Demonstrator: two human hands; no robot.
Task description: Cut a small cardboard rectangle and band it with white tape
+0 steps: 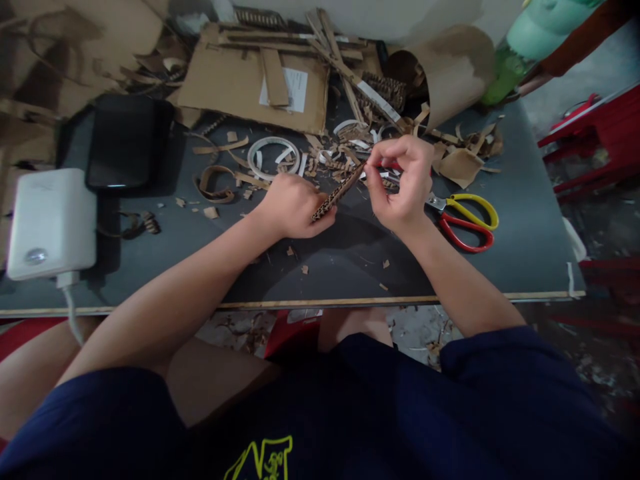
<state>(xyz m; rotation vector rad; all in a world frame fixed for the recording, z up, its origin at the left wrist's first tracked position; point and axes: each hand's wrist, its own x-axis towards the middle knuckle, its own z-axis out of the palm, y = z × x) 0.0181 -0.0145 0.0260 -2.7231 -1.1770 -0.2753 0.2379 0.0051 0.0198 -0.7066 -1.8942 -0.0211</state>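
My left hand (299, 206) is closed around the lower end of a narrow corrugated cardboard strip (341, 191), its fluted edge turned up. The strip slants up to the right above the table. At its upper tip, the thumb and forefinger of my right hand (401, 181) are pinched together on the cardboard. Just right of that wrist lie scissors (465, 220) with one yellow and one red handle, their blades partly hidden by the hand. Torn cardboard scraps (330, 160) and a white-edged tape roll (274, 158) lie behind my hands.
A white power bank (53, 223) with a cable and a black phone-like device (123, 141) lie at left. Flat cardboard (225, 83) and strips are piled at the back. A cardboard tube (455, 73) and green bottle (525, 50) stand back right, near another person's arm (575, 47).
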